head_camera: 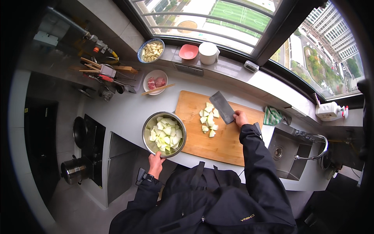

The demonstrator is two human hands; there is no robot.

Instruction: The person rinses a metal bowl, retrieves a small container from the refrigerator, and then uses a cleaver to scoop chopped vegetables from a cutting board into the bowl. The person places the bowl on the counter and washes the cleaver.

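My left hand (155, 164) grips the near rim of a steel bowl (144, 133) with many pale green vegetable chunks (166, 131) in it. The bowl is at the left edge of a wooden cutting board (216, 150). In my right hand (240, 118) is a cleaver (222, 107), its broad dark blade over the board's far part. More cut chunks (209, 118) lie on the board, just left of the blade. Beyond the bowl, a white bowl (156, 73) holds raw meat (160, 82), with wooden chopsticks (158, 89) across its near rim.
A sink (287, 155) with a curved faucet (324, 146) and a green-striped cloth (271, 115) are at right. On the sill stand a bowl of garlic cloves (152, 52), a pink bowl (188, 51) and a white canister (208, 54). Left are a utensil holder (107, 71), cooktop (93, 149) and pot (73, 171).
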